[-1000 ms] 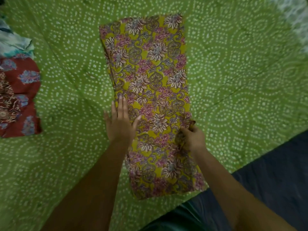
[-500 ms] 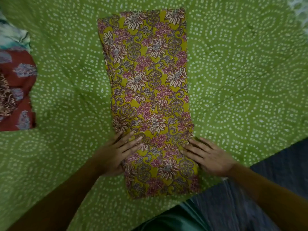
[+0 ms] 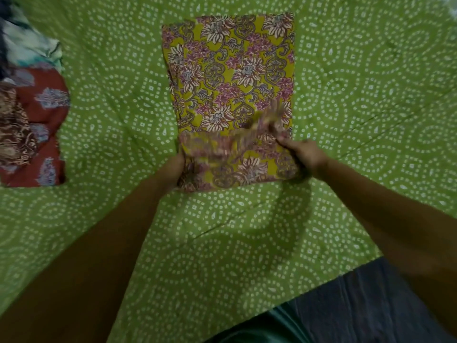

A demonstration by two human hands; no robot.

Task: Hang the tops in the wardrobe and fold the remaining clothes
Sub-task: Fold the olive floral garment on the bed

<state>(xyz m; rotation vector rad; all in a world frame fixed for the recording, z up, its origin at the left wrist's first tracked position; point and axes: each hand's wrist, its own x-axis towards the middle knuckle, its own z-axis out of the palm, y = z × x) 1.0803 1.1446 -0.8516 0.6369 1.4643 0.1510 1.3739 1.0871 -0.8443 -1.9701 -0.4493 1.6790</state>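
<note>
A yellow floral garment (image 3: 230,78), printed with pink and cream flowers, lies lengthwise on a green bedspread (image 3: 358,95) dotted with white rings. Its far part rests flat, a narrow folded strip with straight side edges. Its near end is lifted off the bedspread and turned toward the far end, so a blurred flap of cloth stands over the middle of the strip.

The left hand (image 3: 173,169) holds the near left corner of the garment; its fingers curl under the cloth edge, and the fingertips are hidden by the fabric. The right hand (image 3: 306,154) holds the near right corner, its fingers pinching a bunched bit of cloth that rises above the knuckles. Both forearms reach in from the bottom of the view, well apart, with bare bedspread between them.

At the left edge a red patterned garment (image 3: 47,120) lies on the bedspread, well apart from the yellow one. A brown patterned piece (image 3: 12,129) sits against its left side. Above them lies a white and teal cloth (image 3: 32,50), partly cut off by the frame. At the bottom right, a dark blue fabric (image 3: 371,305) and a strip of dark green fabric (image 3: 259,328) lie past the bedspread's edge.
</note>
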